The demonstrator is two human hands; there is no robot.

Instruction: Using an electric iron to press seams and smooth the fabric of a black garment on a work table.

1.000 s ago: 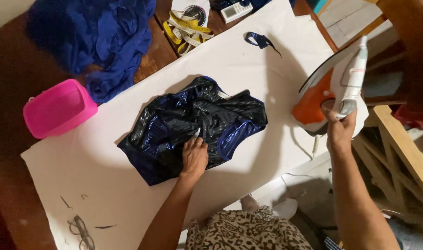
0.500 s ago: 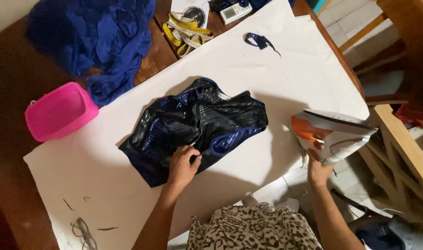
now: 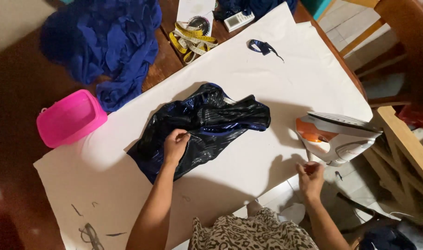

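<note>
Pinching shiny dark blue fabric (image 3: 202, 125) with left hand (image 3: 175, 146), right hand (image 3: 311, 178) empty below iron (image 3: 336, 135)

Pink plastic container (image 3: 70, 118), lidded, at the counter's (image 3: 17, 92) left side, just off the white paper sheet (image 3: 276, 83). Heap of blue fabric (image 3: 109, 41) behind it. Yellow measuring tape (image 3: 189, 40), coiled loosely, at the far edge, near a small white device (image 3: 238, 20). Dark fabric scrap (image 3: 262, 46) lay on the sheet's far part. Wooden chair (image 3: 401, 139) stood at right.
</note>
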